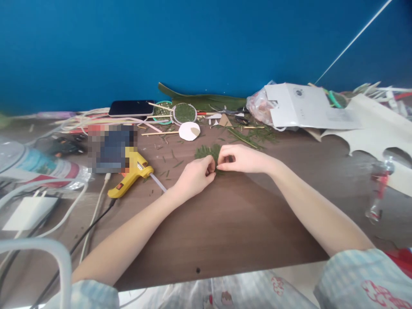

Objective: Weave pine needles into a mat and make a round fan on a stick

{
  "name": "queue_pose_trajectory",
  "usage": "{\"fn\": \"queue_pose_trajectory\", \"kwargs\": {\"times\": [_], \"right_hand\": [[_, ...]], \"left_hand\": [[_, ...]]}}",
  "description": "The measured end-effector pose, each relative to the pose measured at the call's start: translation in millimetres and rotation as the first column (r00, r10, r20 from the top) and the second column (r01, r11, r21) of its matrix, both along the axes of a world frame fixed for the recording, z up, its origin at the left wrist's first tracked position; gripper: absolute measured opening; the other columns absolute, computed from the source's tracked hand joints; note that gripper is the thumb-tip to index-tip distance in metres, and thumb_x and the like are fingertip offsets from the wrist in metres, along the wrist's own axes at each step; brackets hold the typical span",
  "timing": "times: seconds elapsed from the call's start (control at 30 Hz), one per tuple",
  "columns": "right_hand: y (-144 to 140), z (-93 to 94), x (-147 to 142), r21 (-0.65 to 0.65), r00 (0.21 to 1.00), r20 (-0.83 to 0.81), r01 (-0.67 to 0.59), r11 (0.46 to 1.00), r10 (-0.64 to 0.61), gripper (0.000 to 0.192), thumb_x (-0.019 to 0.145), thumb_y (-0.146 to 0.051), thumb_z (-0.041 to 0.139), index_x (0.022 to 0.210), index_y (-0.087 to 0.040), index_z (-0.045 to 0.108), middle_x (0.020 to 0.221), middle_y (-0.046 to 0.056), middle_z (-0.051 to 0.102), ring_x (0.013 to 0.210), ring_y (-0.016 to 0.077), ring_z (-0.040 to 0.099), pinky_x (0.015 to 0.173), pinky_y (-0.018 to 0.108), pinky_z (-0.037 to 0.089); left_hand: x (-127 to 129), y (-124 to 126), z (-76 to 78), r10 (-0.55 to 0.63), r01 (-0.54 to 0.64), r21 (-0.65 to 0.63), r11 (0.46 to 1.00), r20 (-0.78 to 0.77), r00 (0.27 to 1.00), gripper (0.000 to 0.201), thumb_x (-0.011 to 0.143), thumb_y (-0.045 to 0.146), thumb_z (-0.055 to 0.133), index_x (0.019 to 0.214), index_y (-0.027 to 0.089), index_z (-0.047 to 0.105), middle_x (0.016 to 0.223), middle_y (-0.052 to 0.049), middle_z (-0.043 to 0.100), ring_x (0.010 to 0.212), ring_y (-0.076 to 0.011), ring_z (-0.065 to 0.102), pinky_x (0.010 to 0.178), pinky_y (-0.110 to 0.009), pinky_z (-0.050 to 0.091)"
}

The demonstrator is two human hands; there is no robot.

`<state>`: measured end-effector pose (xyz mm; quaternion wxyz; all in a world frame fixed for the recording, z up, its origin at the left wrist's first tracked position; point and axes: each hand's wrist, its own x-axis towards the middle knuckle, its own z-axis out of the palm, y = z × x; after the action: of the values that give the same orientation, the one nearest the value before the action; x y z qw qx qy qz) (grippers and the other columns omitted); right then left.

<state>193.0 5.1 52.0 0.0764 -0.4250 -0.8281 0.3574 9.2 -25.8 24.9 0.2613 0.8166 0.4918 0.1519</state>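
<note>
At the left of the frame a yellow plastic glue gun (130, 178) lies on the brown wooden table (225, 223). Just right of it, your left hand (195, 177) pinches shut on a flat clump of green needle-like leaves (208, 151) at centre frame. Your right hand (240, 159) meets it, fingertips closed on the same clump.

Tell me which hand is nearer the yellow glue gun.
Left. The left hand is just right of the glue gun, close to its nozzle end. The right hand lies farther right, beyond the left, both pinching the green leafy piece.
</note>
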Motion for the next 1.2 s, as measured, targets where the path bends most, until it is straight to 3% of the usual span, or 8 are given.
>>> {"fn": "queue_pose_trajectory", "kwargs": {"times": [0.23, 0.43, 0.6, 0.77, 0.9, 1.07, 1.2], "right_hand": [[-5, 1.7, -3, -0.114, 0.993, 0.118, 0.042, 0.993, -0.028, 0.008, 0.073, -0.026, 0.054, 0.069, -0.020, 0.057, 0.061, -0.003, 0.063, 0.054, 0.0109, 0.054, 0.053, 0.023, 0.035], [-5, -5.4, -7, -0.031, 0.991, 0.117, 0.077, 0.997, -0.072, 0.003, 0.069, -0.019, 0.054, 0.072, -0.020, 0.054, 0.066, -0.002, 0.063, 0.057, 0.0106, 0.054, 0.052, 0.022, 0.033], [-5, -8.6, -7, -0.009, 0.986, 0.147, 0.087, 0.996, -0.085, 0.003, 0.069, -0.020, 0.055, 0.072, -0.020, 0.055, 0.070, -0.001, 0.063, 0.058, 0.0106, 0.052, 0.051, 0.022, 0.032], [-5, -5.2, -6, -0.047, 0.987, 0.140, 0.088, 0.995, -0.081, 0.002, 0.069, -0.020, 0.055, 0.070, -0.020, 0.054, 0.066, -0.001, 0.062, 0.055, 0.0102, 0.052, 0.051, 0.022, 0.033], [-5, -4.3, -7, -0.071, 0.987, 0.138, 0.090, 0.993, -0.080, 0.001, 0.069, -0.021, 0.054, 0.070, -0.020, 0.054, 0.062, -0.002, 0.061, 0.054, 0.0102, 0.051, 0.051, 0.022, 0.033], [-5, -5.4, -7, -0.051, 0.988, 0.135, 0.085, 0.995, -0.078, 0.003, 0.069, -0.018, 0.054, 0.071, -0.020, 0.055, 0.062, -0.002, 0.061, 0.053, 0.0101, 0.053, 0.050, 0.022, 0.034], [-4, -3.7, -6, -0.120, 0.992, 0.102, 0.092, 0.989, -0.080, 0.001, 0.071, -0.018, 0.053, 0.070, -0.019, 0.053, 0.060, -0.003, 0.061, 0.048, 0.0094, 0.054, 0.049, 0.022, 0.037]], "left_hand": [[0, 1, 3.2, -0.010, 0.010, -0.028, 1.000, -0.011, 1.000, 0.008, 0.071, 0.015, 0.051, 0.074, 0.020, 0.047, 0.069, 0.002, 0.055, 0.065, -0.0138, 0.053, 0.061, -0.024, 0.038], [-3, 2, 4.8, -0.031, 0.033, -0.069, 0.997, 0.019, 0.999, 0.010, 0.068, 0.012, 0.050, 0.075, 0.020, 0.049, 0.070, 0.002, 0.057, 0.065, -0.0131, 0.054, 0.062, -0.024, 0.040], [-12, 9, 4.1, -0.078, 0.109, -0.189, 0.976, 0.169, 0.983, 0.011, 0.069, 0.013, 0.047, 0.078, 0.019, 0.051, 0.072, 0.002, 0.059, 0.066, -0.0115, 0.056, 0.063, -0.023, 0.044], [-17, 17, 9.1, 0.018, 0.076, -0.277, 0.958, 0.324, 0.946, 0.013, 0.067, 0.010, 0.045, 0.076, 0.016, 0.053, 0.077, 0.000, 0.062, 0.070, -0.0115, 0.059, 0.067, -0.024, 0.047], [-15, 17, 12.3, 0.073, 0.047, -0.273, 0.961, 0.413, 0.908, 0.016, 0.067, 0.009, 0.043, 0.077, 0.016, 0.052, 0.079, -0.001, 0.063, 0.071, -0.0114, 0.060, 0.068, -0.025, 0.047], [-10, 11, 5.5, -0.015, 0.111, -0.258, 0.960, 0.348, 0.938, 0.017, 0.071, 0.012, 0.043, 0.081, 0.017, 0.056, 0.080, -0.001, 0.064, 0.076, -0.0125, 0.061, 0.073, -0.026, 0.047], [-7, 8, 5.6, -0.040, 0.104, -0.241, 0.965, 0.257, 0.966, 0.017, 0.073, 0.012, 0.043, 0.082, 0.018, 0.057, 0.081, 0.000, 0.065, 0.075, -0.0120, 0.061, 0.074, -0.024, 0.046]]}}
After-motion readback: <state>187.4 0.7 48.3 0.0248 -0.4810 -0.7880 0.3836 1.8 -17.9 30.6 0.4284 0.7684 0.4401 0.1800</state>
